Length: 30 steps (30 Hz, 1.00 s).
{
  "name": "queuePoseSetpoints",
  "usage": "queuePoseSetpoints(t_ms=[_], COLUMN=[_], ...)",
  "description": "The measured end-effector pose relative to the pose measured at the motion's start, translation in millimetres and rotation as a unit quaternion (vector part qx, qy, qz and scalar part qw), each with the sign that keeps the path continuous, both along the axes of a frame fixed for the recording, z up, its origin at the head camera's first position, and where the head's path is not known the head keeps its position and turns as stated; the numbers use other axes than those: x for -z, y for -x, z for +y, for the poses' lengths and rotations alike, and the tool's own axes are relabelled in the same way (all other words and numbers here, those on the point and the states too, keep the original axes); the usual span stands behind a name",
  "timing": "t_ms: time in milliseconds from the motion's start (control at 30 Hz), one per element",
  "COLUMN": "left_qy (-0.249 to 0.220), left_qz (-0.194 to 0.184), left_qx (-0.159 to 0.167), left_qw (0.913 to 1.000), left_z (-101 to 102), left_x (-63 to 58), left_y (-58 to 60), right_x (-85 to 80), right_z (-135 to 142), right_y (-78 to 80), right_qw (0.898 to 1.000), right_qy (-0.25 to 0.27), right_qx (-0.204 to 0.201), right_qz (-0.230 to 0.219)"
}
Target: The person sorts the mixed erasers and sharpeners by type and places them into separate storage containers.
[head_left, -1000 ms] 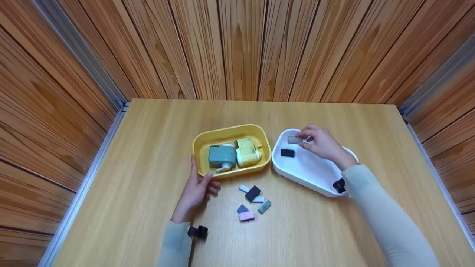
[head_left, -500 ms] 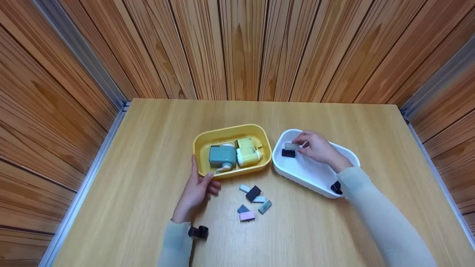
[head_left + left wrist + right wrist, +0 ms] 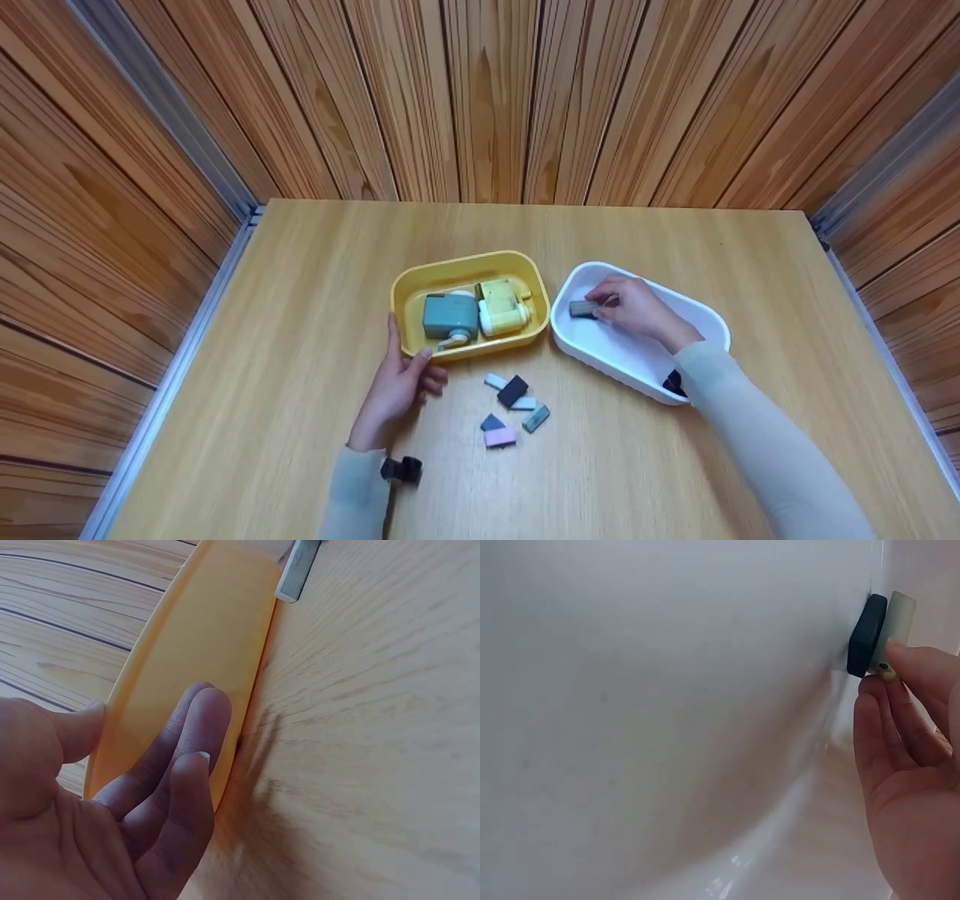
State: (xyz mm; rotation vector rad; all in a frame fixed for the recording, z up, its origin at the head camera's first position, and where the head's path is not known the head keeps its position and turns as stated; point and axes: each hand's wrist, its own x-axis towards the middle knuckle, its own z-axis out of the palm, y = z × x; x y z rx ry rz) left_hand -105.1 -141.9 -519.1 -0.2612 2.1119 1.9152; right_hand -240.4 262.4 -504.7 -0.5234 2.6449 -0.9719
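Observation:
In the head view my right hand [image 3: 637, 307] is down in the white bin [image 3: 637, 371], pinching a small grey eraser [image 3: 582, 308] between thumb and fingers. The right wrist view shows this pale eraser [image 3: 900, 615] right beside a black eraser [image 3: 867, 636] near the bin's wall. In the head view the grey one covers the black one. My left hand [image 3: 397, 386] touches the near left corner of the yellow bin [image 3: 472, 260]. Its thumb [image 3: 79, 733] lies at the rim, and several loosely bent fingers are by the outer wall.
Inside the yellow bin sit a teal crank pencil sharpener [image 3: 450, 315] and a yellow one [image 3: 501, 306]. On the table in front lie a black eraser [image 3: 513, 391], a pink eraser [image 3: 499, 436], a grey-green eraser [image 3: 535, 418] and several others.
My right hand has moved toward me and slightly left inside the white bin, bringing the grey eraser over the black one. My left hand and the yellow bin stay put.

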Motion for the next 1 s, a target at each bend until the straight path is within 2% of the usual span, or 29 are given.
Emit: queuePoseSetpoints(t_ms=[200, 333, 567, 833, 1000], left_qy=[-0.005, -0.004, 0.003, -0.007, -0.008], left_qz=[-0.006, -0.007, 0.007, -0.008, -0.015], left_qx=[-0.004, -0.006, -0.005, -0.004, 0.005], left_qw=[1.0, 0.9999, 1.0, 0.9999, 0.9999], left_z=[1, 1, 1, 0, 3], left_x=[0.0, 0.0, 0.4, -0.3, -19.6], left_y=[0.0, -0.6, -1.0, -0.6, -4.8], right_x=[-3.3, -8.5, -23.1, -40.3, -53.7], right_z=[2, 3, 7, 8, 7], right_y=[-0.8, -1.0, -2.2, -9.3, -15.6], right_qw=[1.0, 0.999, 0.998, 0.997, 0.996], right_qy=[0.018, 0.034, 0.061, 0.076, 0.085], right_qx=[0.009, 0.006, 0.002, 0.006, 0.007], right_qz=[-0.023, -0.019, -0.015, -0.029, -0.032])
